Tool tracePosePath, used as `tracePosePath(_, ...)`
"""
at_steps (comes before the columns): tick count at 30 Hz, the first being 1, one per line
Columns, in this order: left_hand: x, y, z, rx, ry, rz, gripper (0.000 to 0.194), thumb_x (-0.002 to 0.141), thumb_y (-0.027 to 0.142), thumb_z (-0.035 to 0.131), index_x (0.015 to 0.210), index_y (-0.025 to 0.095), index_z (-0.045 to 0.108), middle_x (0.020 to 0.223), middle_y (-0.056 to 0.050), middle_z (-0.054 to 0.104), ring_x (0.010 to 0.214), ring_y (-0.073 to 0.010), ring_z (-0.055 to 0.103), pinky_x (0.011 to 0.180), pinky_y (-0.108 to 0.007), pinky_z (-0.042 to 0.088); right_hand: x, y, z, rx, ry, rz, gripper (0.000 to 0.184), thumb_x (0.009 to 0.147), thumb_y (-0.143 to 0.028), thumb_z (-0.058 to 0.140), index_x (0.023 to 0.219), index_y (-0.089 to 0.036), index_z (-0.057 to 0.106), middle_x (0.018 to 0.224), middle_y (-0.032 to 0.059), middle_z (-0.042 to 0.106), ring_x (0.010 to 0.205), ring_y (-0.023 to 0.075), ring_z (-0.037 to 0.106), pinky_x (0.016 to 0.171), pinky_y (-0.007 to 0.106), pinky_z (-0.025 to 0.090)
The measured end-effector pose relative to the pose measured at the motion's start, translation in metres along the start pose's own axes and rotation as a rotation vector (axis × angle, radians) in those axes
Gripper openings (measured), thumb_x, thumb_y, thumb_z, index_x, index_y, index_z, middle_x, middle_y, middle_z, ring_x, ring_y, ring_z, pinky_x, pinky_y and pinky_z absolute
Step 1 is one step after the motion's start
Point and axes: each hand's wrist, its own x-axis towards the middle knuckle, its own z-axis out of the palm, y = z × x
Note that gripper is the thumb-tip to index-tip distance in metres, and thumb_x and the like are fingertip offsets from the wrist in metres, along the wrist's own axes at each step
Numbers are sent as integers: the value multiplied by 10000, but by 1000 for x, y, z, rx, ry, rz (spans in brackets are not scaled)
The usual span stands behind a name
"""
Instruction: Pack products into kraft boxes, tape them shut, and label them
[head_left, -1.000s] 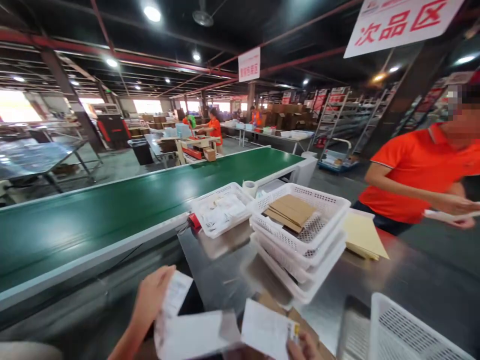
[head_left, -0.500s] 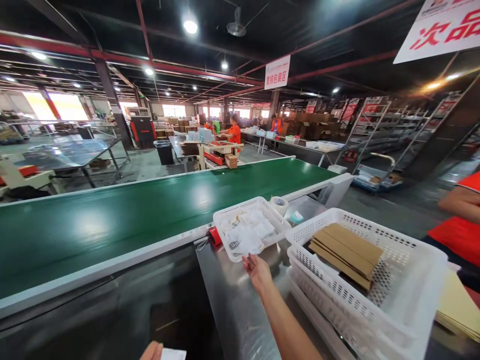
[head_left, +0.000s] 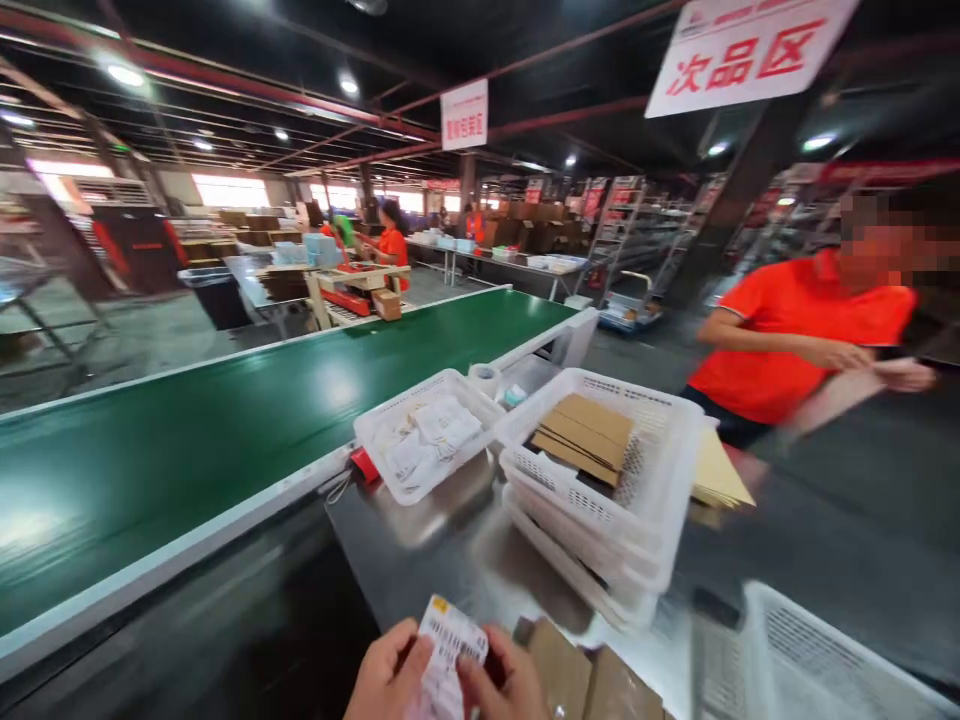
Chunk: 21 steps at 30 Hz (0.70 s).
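A barcoded label (head_left: 450, 640) was pinched in the closed grip of the left hand (head_left: 390, 668) and right hand (head_left: 508, 675), at six o'clock in view. Brown packages (head_left: 559, 668) were seen at three o'clock from it, stacked white baskets (head_left: 600, 522) on the bench (head_left: 420, 565) toward two, a conveyor belt (head_left: 322, 390) at eleven.

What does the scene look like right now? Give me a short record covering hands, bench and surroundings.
Left hand: holds the white barcode label at one side
Right hand: holds its other side
Beside right hand: brown packages
Small basket: white, holding white papers
Stacked baskets: white, flat brown cardboard in the top one
Conveyor belt: green, beyond the metal table
Co-worker: orange shirt, at right, handling a blurred flat item
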Motion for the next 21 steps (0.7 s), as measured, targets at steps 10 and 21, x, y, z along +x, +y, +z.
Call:
tracePosePath(10,-66,45,77,-135,-566,-167,521,611,608,786,784,116,777,650,-55,691,636,-166,571,626,-255,406,-73,-26,-119,302,369,115,413,600,-558,769,715,-184,637,548,-46,513,461,100,397,437,242,300)
tracePosePath(21,-105,54,124,-173,-597,-209,406,697,480,784,889,123,783,669,-60,717,635,-164,624,661,-259,443,-146,14,-142,-111,536,-214,526,759,-509,667,1209,-244,604,1324,116,601,1275,330,498,1101,556,342)
